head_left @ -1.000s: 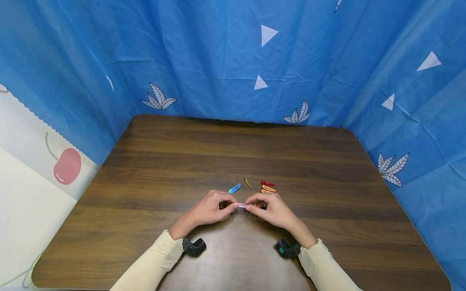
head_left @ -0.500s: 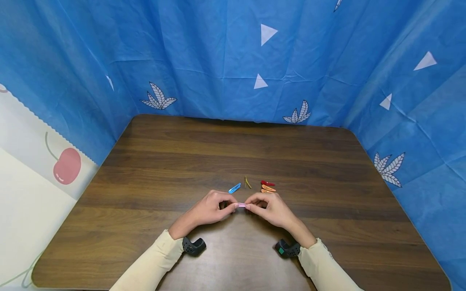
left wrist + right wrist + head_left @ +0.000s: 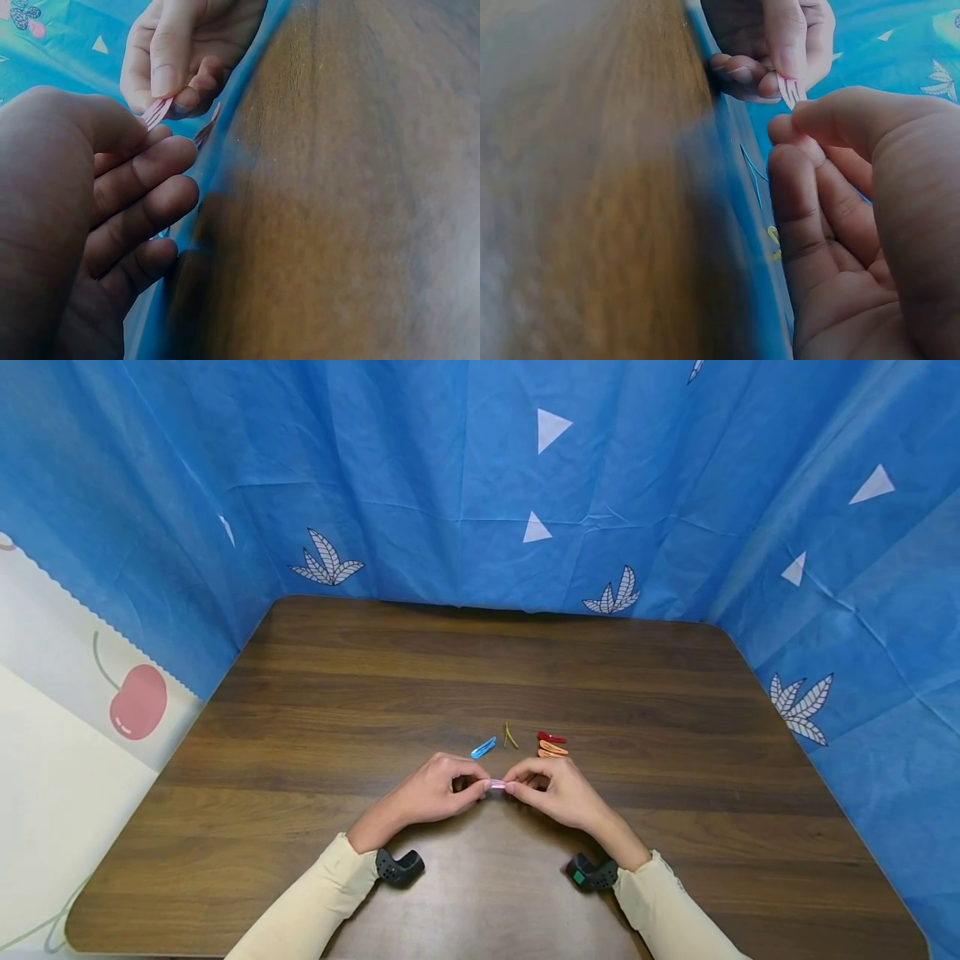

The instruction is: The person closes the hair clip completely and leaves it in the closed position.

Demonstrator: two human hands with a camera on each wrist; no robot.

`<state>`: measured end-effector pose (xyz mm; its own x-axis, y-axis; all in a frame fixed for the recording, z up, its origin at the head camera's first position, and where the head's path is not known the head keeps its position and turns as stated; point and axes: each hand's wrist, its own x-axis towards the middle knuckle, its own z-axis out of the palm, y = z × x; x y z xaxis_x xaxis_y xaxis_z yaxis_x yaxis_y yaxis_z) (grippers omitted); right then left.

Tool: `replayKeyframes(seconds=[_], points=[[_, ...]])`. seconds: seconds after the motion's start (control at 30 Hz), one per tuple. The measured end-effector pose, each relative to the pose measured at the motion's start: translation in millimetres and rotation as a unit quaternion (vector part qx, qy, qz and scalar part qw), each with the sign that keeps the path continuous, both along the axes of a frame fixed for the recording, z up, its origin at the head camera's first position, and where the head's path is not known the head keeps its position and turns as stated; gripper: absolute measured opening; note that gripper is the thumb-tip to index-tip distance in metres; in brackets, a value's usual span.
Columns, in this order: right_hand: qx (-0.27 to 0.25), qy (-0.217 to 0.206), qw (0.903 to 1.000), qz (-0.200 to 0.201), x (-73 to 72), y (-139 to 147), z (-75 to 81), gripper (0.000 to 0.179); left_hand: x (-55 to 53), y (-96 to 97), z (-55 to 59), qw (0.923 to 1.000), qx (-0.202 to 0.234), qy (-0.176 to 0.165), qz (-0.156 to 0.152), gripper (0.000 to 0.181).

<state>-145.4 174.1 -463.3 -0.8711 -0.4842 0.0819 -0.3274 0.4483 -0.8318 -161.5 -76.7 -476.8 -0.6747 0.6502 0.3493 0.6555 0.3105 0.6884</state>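
Note:
A pink snap hair clip (image 3: 497, 784) is stretched between both hands above the near middle of the table. My left hand (image 3: 435, 789) pinches its left end between thumb and index finger. At the other end, my right hand (image 3: 558, 792) pinches it the same way. Both wrist views show only the middle of the clip (image 3: 156, 112), since the fingertips cover its ends. Just beyond the hands lie a blue hair clip (image 3: 483, 747), an open yellow-green clip (image 3: 510, 736), an orange hair clip (image 3: 553, 749) and a red one (image 3: 552, 737).
The brown wooden table (image 3: 375, 677) spreads out on all sides of the hands. A blue patterned curtain (image 3: 450, 485) hangs along its back and right edges. On the left is a pale cloth (image 3: 67, 760) with a cherry print.
Both hands stay in almost the same place, still pinching the pink hair clip, which shows only a very slight shift in tilt. The clips on the table have not moved.

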Motion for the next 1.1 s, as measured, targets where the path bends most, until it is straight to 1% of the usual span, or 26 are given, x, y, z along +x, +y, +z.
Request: replayKeyframes(seconds=[0.1, 0.2, 0.53, 0.77, 0.9, 1.1], points=[[0.001, -0.004, 1.0000, 0.006, -1.9, 2.2, -4.1, 0.006, -0.3, 0.3, -0.6, 1.0000, 0.001, 0.002, -0.005, 0.011], [0.002, 0.001, 1.0000, 0.009, -3.0, 3.8, -6.1, 0.006, -0.8, 0.2, -1.0, 1.0000, 0.002, 0.002, -0.009, 0.011], [-0.009, 0.019, 0.9997, 0.011, -2.3, 4.2, -7.1, 0.007, -0.1, 0.0, 1.0, 0.9998, -0.005, -0.013, -0.012, 0.012], [-0.007, 0.015, 0.9998, 0.012, -2.3, 2.7, -5.0, 0.007, -0.7, -0.9, 0.9, 0.9998, -0.006, -0.001, -0.017, 0.012], [-0.005, 0.007, 0.9998, 0.018, -2.3, 1.8, -4.4, 0.007, -1.2, -1.7, 0.3, 0.9997, -0.013, -0.001, -0.018, 0.012], [-0.008, 0.013, 0.9995, 0.027, -1.4, 1.6, -5.3, 0.006, -0.7, -1.8, 0.1, 0.9996, -0.015, -0.002, -0.022, 0.012]])
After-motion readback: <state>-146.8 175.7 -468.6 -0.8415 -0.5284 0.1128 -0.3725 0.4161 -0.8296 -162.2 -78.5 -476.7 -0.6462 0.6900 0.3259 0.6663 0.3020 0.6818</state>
